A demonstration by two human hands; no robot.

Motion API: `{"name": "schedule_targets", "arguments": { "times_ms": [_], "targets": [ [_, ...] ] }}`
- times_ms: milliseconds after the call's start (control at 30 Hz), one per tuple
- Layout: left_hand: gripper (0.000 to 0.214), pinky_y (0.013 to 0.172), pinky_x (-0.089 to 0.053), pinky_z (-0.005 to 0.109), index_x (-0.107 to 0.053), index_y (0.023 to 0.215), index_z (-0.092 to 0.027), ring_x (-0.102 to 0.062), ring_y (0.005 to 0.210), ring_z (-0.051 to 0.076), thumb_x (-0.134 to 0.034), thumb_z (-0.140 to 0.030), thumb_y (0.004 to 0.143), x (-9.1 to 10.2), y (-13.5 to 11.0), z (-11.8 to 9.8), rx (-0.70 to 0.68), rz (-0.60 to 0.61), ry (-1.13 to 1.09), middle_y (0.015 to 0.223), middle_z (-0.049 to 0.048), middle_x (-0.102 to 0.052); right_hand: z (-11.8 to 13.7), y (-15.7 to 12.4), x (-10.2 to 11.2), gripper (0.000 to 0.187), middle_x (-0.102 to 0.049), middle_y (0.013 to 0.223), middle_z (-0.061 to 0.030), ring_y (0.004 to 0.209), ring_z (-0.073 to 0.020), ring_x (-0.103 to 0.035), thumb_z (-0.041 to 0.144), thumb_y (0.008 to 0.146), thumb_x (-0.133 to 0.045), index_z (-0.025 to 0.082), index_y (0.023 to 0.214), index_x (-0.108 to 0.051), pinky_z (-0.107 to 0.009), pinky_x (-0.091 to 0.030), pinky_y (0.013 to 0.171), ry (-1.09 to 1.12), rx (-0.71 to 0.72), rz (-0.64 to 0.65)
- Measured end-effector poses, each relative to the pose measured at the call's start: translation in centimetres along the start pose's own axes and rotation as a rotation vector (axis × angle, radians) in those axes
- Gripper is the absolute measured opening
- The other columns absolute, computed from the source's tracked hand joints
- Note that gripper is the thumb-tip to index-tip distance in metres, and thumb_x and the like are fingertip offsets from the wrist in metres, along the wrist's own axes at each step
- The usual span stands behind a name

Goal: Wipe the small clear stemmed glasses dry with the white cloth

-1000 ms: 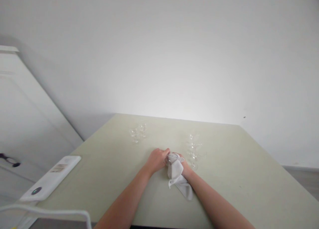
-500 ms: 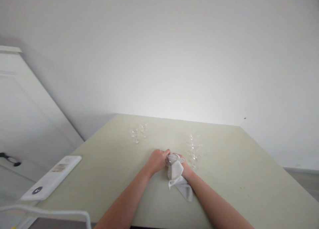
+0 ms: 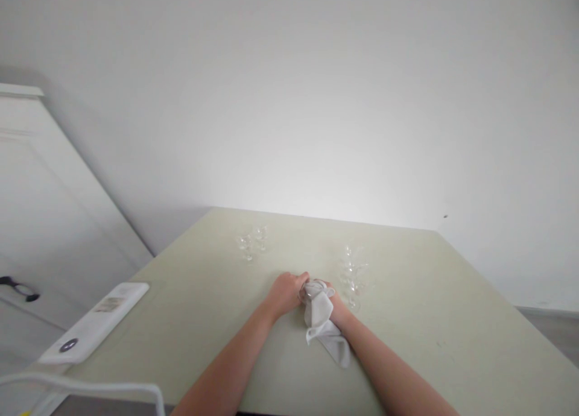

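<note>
My left hand [image 3: 286,292] is closed on a small clear glass [image 3: 304,293], of which only a part shows between my hands. My right hand [image 3: 333,301] grips a light grey cloth [image 3: 320,310] pressed to that glass. The cloth's loose end hangs down onto the tabletop beside my right forearm. Just right of my right hand stand several clear stemmed glasses [image 3: 351,274] in a tight group. Farther off to the left are more small stemmed glasses [image 3: 248,247], apart from my left hand.
The pale green table [image 3: 398,331] reaches back to a white wall [image 3: 316,102]. On its left edge lies a long white device [image 3: 94,322] with a dark round mark. A white cable [image 3: 90,387] crosses the lower left, and a white cabinet [image 3: 49,211] stands beyond.
Hardly anything differs. My hands, the glass and the cloth keep almost the same place, and the view has shifted very slightly.
</note>
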State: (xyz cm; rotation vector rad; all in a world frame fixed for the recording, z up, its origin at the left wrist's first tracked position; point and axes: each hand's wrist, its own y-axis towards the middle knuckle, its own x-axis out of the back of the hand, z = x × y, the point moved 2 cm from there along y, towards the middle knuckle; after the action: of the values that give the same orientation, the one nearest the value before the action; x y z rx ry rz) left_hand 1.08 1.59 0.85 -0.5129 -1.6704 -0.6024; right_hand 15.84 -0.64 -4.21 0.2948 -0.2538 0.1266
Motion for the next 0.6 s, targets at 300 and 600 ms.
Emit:
{"name": "schedule_targets", "arguments": {
  "times_ms": [300, 600],
  "targets": [
    [0.017, 0.071, -0.043, 0.026, -0.056, 0.099, -0.023, -0.065, 0.08, 0.02, -0.048, -0.019, 0.084, -0.07, -0.04, 0.06, 0.004, -0.002, 0.002, 0.081, 0.0054, -0.069, -0.01, 0.05, -0.02, 0.014, -0.053, 0.057, 0.0023, 0.053, -0.0129, -0.045, 0.026, 0.07, -0.057, 0.019, 0.06, -0.05, -0.027, -0.04, 0.056, -0.004, -0.012, -0.023],
    [0.017, 0.069, -0.044, 0.027, -0.057, 0.099, -0.023, -0.065, 0.078, 0.021, -0.048, -0.019, 0.084, -0.02, -0.06, 0.07, -0.015, -0.008, -0.002, 0.08, 0.0056, -0.07, -0.05, 0.01, -0.03, 0.013, -0.054, 0.057, 0.0006, 0.054, -0.0144, -0.046, 0.027, 0.069, -0.058, 0.02, 0.061, -0.05, -0.028, -0.041, 0.056, 0.001, -0.026, -0.013]
  ]
}}
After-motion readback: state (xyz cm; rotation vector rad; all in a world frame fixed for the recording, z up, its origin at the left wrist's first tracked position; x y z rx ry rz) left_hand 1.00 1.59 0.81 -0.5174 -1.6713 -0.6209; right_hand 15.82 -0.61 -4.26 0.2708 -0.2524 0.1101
